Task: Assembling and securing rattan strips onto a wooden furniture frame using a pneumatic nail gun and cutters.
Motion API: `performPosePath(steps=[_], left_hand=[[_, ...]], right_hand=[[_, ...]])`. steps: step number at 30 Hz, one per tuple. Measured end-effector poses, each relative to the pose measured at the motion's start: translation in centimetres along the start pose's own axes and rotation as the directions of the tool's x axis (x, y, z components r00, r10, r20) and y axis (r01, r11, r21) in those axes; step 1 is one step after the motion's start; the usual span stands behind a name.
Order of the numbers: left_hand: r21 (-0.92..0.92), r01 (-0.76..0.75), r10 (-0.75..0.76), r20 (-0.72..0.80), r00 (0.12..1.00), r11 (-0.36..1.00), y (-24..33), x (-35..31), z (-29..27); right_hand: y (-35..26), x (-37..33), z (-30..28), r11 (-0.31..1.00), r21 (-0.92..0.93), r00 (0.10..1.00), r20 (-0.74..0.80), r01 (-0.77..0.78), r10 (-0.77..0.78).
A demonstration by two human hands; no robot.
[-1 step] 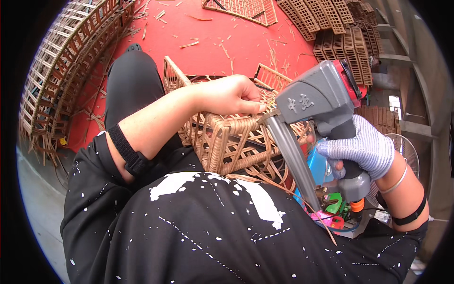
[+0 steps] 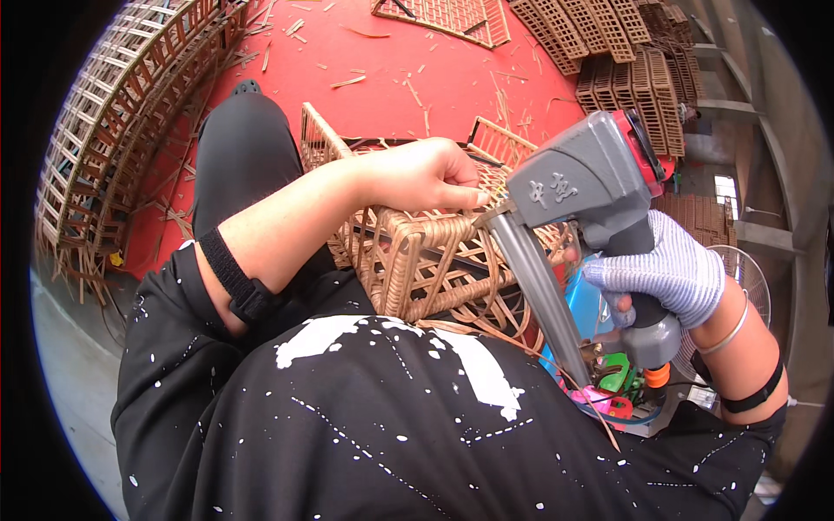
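In my lap, between my legs, rests a woven rattan basket-like frame (image 2: 407,269) with wrapped corner posts and open lattice sides. My bare left hand (image 2: 434,176) is closed over its upper edge, thumb pressed down by the rim; the other fingertips are hidden behind the hand. My right hand (image 2: 667,271), in a striped knit glove, grips the handle of a grey air staple gun (image 2: 560,178). The gun's nose touches or nearly touches the rim just right of my left thumb. Its long metal magazine (image 2: 539,291) slants down toward my body.
Rattan strip scraps (image 2: 347,82) litter the red floor. Stacked lattice panels (image 2: 117,130) rise at left, more panels (image 2: 630,87) at far right. Another frame (image 2: 447,19) lies ahead. A blue container (image 2: 587,304), green and pink objects, an orange hose fitting (image 2: 656,375) and a fan (image 2: 747,282) are at right.
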State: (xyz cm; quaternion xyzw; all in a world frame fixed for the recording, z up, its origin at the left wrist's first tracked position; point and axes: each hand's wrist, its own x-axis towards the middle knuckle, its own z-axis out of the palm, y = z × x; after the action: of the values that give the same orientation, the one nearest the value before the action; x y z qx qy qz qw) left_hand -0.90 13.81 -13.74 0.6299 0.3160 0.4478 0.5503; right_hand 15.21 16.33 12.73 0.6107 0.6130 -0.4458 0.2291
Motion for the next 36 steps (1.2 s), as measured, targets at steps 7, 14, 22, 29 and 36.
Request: performPosePath(steps=[7,14,22,29,36], left_hand=[[0.055,-0.045,0.045,0.01,0.999,0.997,-0.3,0.1,-0.1],[0.05,-0.031,0.031,0.0,1.0,0.998,-0.1,0.0,0.0],[0.029,0.018,-0.019,0.019,1.0,0.999,1.2,-0.4,0.0],[0.064,0.003,-0.005,0.021,1.0,0.998,0.4,-0.1,0.1],[0.089,-0.041,0.041,0.002,0.999,0.995,-0.8,0.2,0.4]], right_hand=[[-0.2,0.2,0.1,0.999,0.041,0.999,0.009,-0.032,0.032],[-1.2,0.0,0.4,0.998,-0.006,0.998,0.03,-0.06,0.06],[-1.5,0.8,-0.8,0.983,-0.173,0.995,0.052,-0.069,0.079],[-2.1,0.7,-0.8,0.975,-0.212,0.996,0.043,-0.065,0.076],[-3.1,0.9,-0.6,0.956,-0.277,0.994,0.021,-0.096,0.106]])
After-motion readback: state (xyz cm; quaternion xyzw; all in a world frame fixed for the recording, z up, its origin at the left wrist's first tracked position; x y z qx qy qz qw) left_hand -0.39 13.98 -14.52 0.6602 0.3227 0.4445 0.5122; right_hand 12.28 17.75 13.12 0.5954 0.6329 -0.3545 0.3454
